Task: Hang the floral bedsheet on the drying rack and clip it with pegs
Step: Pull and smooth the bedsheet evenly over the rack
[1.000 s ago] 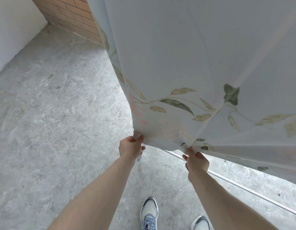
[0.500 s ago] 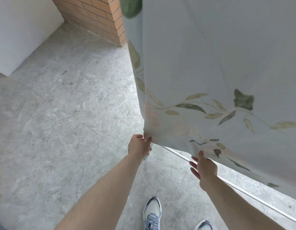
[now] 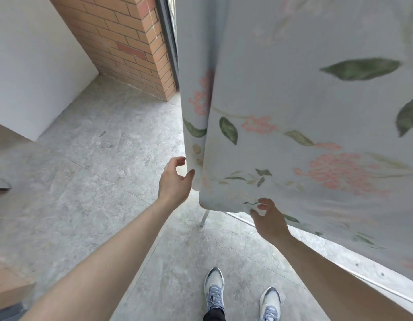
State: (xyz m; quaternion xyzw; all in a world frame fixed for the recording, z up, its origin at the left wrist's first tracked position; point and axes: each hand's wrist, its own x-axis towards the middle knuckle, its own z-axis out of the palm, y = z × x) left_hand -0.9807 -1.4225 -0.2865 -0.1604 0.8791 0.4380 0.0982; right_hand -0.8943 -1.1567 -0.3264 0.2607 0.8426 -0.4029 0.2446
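The left hand (image 3: 175, 181) is spread open, fingers curled loosely and apart, just beside the hanging corner of the floral bedsheet (image 3: 305, 126); it grips nothing, though the thumb tip looks to brush the fabric's edge. The right hand (image 3: 269, 220) is also released, palm turned up under the lower hem, fingertips (image 3: 262, 201) touching or nearly touching the cloth. The blur there leaves it unclear whether they press the hem or only meet it.

The sheet hangs in front of the person as a broad pale panel printed with green leaves and pink blossom clusters, its bottom corner just above both hands. A second layer of the same fabric drops behind the near one on the left, so the sheet appears to be doubled over something overhead, out of view. A thin pale leg (image 3: 204, 218) and a low rail (image 3: 339, 272) of the drying rack show under the hem, over the grey tiled floor (image 3: 73, 193). A brick pillar (image 3: 131, 42) stands well beyond. No pegs are visible.

The step in hand seems to be evening out the drape. To do it well, take the corner lightly in one hand and the hem in the other, draw outward rather than down so the sheet does not slide off its support, match the two layers' edges, and keep the hem off the floor before reaching for pegs.
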